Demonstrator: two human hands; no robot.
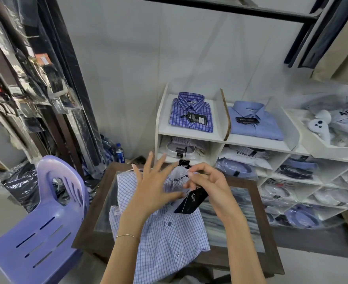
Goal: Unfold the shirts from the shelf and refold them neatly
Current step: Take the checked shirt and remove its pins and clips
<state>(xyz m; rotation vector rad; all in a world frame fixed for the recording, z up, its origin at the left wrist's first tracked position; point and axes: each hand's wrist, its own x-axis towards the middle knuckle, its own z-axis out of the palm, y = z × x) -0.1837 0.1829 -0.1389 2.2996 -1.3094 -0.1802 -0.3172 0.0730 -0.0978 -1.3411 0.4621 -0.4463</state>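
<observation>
Two folded shirts atop white shelf unit: plaid shirt left, plain blue shirt right; bagged shirts in cubbies below. Checked shirt spread on glass-topped table, overhanging near edge. Left hand splayed open; right hand pinching tag string above dark hang tag. Purple chair beside table's left edge.

We noted a glass-topped table with a dark wooden frame. A checked shirt lay across it, overhanging the near edge. The white shelf carried folded shirts.
</observation>
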